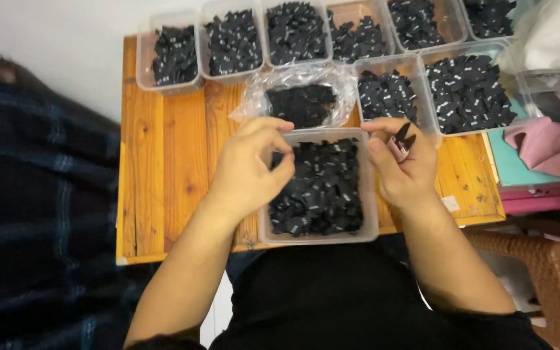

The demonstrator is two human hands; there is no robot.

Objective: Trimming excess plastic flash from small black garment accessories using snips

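Left hand (251, 165) fingers pinched over near tub (371, 214) of black labels (322, 191); contents unclear. Right hand (404, 162) pinches several labels. Plastic bag (254, 97), more tubs (147, 65) beyond.

Head camera looks steeply down, close above the wooden table (163, 168).

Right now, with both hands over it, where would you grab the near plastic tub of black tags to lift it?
Probably by the two long side walls of the tub, one hand from each side. The left hand and right hand already sit by those walls. The top is open and full of loose tags, so keep it level.
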